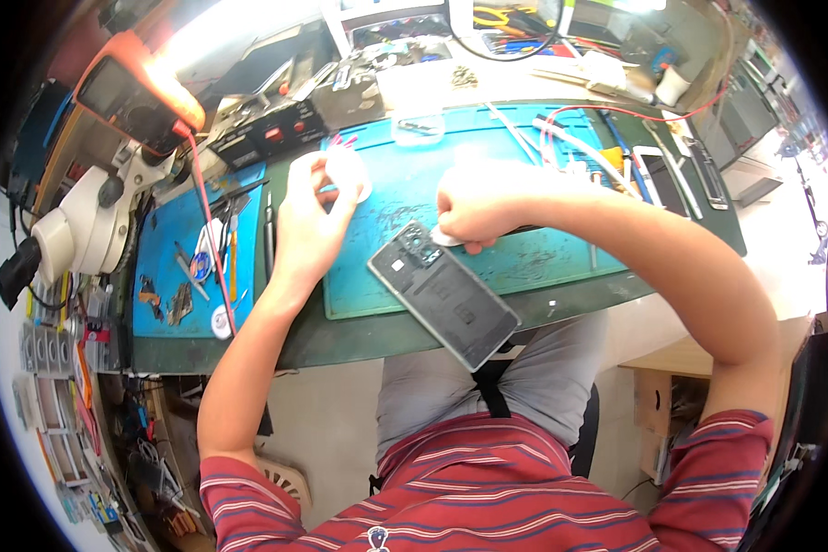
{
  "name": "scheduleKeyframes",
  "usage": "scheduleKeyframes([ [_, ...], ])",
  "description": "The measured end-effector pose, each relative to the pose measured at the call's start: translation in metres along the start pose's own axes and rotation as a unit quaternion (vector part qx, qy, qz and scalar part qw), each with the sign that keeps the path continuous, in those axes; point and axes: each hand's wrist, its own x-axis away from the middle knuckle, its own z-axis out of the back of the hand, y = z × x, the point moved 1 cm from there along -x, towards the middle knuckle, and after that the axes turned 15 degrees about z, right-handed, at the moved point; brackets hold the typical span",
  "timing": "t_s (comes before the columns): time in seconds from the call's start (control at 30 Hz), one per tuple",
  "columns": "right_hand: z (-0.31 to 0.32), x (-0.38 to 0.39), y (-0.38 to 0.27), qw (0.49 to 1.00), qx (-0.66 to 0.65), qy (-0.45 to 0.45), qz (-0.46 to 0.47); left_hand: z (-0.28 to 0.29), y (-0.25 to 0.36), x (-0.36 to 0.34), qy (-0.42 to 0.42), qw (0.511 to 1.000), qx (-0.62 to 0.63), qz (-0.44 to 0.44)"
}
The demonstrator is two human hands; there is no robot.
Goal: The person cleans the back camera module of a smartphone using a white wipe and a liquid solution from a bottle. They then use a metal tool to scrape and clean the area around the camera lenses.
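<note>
A dark phone (445,296), its camera lenses at the upper left end, lies slanted on the blue mat (377,285) and reaches past the table's front edge. My left hand (311,207) is raised left of it, thumb and fingers closed on a round white object (350,175) whose kind is washed out by glare. Beside the phone's camera end, my right hand (486,204) is curled into a fist over the mat. Something small and white (444,237) shows under its fingers, perhaps a wad of tissue; the fingers hide most of it.
An orange multimeter (124,106) and a white microscope (87,216) stand at the left. Behind the mat is a black box with a red switch (273,134). A clear tray (418,127) sits at the mat's back; tweezers and tools lie at the right, near another phone (664,179).
</note>
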Motion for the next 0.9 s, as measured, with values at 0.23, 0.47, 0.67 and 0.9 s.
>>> scheduleKeyframes([
  [0.23,-0.003,0.007,0.000,0.999,-0.027,0.022,0.017,-0.001,0.030,0.083,0.090,0.963,-0.231,-0.110],
  [0.47,-0.017,0.000,0.013,0.999,-0.026,0.040,0.020,-0.029,0.042,0.129,-0.072,0.949,-0.301,-0.067],
  [0.67,-0.021,0.016,0.000,0.999,0.019,0.035,-0.019,-0.025,0.040,0.121,-0.105,0.962,-0.240,-0.083],
  [0.9,-0.033,0.023,0.005,0.989,-0.093,0.113,-0.010,-0.036,0.043,0.123,-0.077,0.952,-0.257,-0.145],
])
